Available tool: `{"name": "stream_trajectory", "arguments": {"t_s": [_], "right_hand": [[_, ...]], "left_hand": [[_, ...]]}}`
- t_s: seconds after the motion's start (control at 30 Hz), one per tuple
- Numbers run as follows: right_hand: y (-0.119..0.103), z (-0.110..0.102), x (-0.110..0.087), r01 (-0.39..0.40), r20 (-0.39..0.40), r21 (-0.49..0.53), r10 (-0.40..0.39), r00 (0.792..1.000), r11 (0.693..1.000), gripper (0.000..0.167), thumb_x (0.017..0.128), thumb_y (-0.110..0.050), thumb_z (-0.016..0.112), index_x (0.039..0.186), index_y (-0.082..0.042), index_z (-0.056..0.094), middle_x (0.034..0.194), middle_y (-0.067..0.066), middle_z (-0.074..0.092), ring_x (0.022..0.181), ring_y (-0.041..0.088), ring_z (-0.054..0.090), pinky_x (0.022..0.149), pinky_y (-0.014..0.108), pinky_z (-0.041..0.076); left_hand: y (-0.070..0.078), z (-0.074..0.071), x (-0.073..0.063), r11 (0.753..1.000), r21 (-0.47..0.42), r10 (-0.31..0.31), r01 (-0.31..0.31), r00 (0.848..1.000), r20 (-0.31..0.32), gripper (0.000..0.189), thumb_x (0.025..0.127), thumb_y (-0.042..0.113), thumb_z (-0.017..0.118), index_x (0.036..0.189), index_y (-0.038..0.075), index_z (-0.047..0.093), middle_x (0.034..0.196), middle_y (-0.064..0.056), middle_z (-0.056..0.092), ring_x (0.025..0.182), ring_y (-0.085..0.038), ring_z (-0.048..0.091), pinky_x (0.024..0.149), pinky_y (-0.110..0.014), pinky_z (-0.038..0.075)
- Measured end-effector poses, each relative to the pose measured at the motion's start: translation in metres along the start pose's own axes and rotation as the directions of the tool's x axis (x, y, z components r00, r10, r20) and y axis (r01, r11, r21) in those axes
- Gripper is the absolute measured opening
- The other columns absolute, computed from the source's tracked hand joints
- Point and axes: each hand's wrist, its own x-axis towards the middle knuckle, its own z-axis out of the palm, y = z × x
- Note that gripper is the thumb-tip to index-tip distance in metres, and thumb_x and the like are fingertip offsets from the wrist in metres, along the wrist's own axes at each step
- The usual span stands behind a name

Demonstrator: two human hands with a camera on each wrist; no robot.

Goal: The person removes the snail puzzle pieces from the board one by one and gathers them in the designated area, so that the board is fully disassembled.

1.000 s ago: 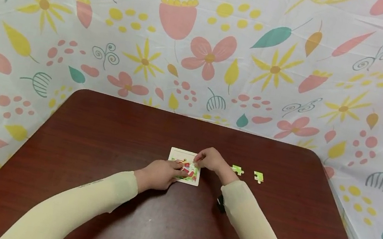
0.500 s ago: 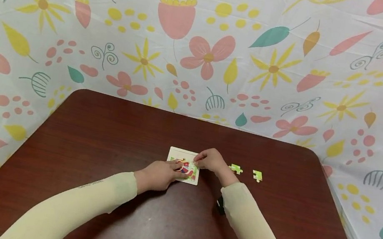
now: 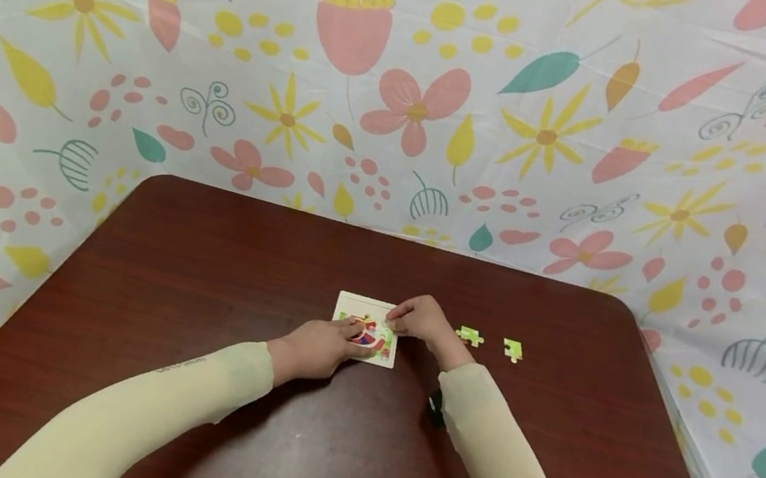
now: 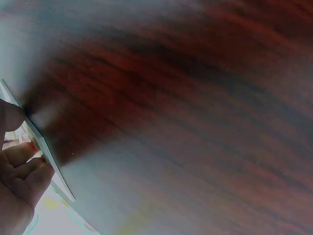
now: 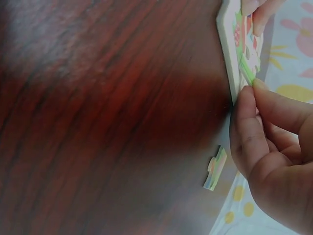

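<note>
A small white-framed jigsaw puzzle [image 3: 369, 301] with a colourful picture lies on the table under both hands. My left hand [image 3: 315, 348] comes in from the left, its extended fingers resting across the picture. In the left wrist view its fingertips [image 4: 36, 166] overlap the frame's edge. At the puzzle's right side is my right hand [image 3: 421, 318]. Its thumb and forefinger pinch a green-edged puzzle piece [image 5: 247, 73], tilted over the picture in the right wrist view. The left fingers hide part of the picture.
Two loose green puzzle pieces lie right of my right hand: a nearer piece [image 3: 470, 337] and a farther piece [image 3: 512, 349]. The dark brown table [image 3: 237, 248] backs onto a floral curtain [image 3: 260, 66]. A black object [image 3: 436, 409] shows beneath the right wrist.
Both hands keep their places on the puzzle, with only slight finger shifts. The whole head view has drifted by a few pixels.
</note>
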Motion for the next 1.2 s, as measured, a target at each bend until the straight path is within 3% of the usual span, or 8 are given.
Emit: {"name": "stream_trajectory", "arguments": {"t_s": [0.47, 0.63, 0.9, 1.2], "right_hand": [[-0.011, -0.002, 0.000, -0.047, 0.033, -0.045, 0.049, 0.998, 0.998, 0.010, 0.092, 0.003, 0.070, 0.098, 0.008, 0.077, 0.111, 0.021, 0.073, 0.080, 0.015, 0.069, 0.078, 0.030, 0.064], [-0.005, -0.003, 0.000, 0.009, 0.059, -0.051, -0.006, 0.998, 0.999, 0.011, 0.094, 0.001, 0.069, 0.101, 0.006, 0.076, 0.109, 0.019, 0.073, 0.080, 0.013, 0.068, 0.079, 0.029, 0.062], [0.013, -0.002, 0.000, 0.174, 0.029, -0.053, -0.173, 0.985, 0.983, 0.011, 0.095, -0.002, 0.067, 0.101, 0.002, 0.076, 0.100, 0.016, 0.075, 0.081, 0.016, 0.062, 0.071, 0.025, 0.050], [0.016, -0.001, -0.002, 0.202, 0.018, -0.032, -0.202, 0.979, 0.979, 0.010, 0.096, -0.001, 0.067, 0.100, 0.003, 0.075, 0.100, 0.016, 0.073, 0.083, 0.017, 0.060, 0.072, 0.025, 0.048]], "left_hand": [[0.002, 0.000, 0.001, 1.000, 0.014, -0.004, 0.003, 1.000, 0.014, 0.051, 0.095, 0.008, 0.064, 0.140, 0.032, 0.064, 0.149, -0.014, 0.059, 0.142, -0.028, 0.056, 0.093, -0.040, 0.061], [0.002, 0.000, 0.001, 0.999, 0.031, -0.010, 0.009, 1.000, 0.018, 0.052, 0.094, 0.009, 0.064, 0.141, 0.033, 0.064, 0.148, -0.013, 0.060, 0.142, -0.027, 0.055, 0.089, -0.039, 0.062], [0.001, 0.003, 0.001, 0.998, 0.054, -0.035, 0.033, 0.999, 0.025, 0.052, 0.097, 0.011, 0.063, 0.143, 0.033, 0.061, 0.151, -0.012, 0.058, 0.143, -0.027, 0.054, 0.080, -0.037, 0.063], [0.001, 0.001, 0.000, 1.000, 0.017, -0.024, 0.024, 1.000, -0.005, 0.047, 0.098, 0.012, 0.063, 0.140, 0.032, 0.065, 0.148, -0.013, 0.060, 0.141, -0.028, 0.057, 0.080, -0.038, 0.063]]}}
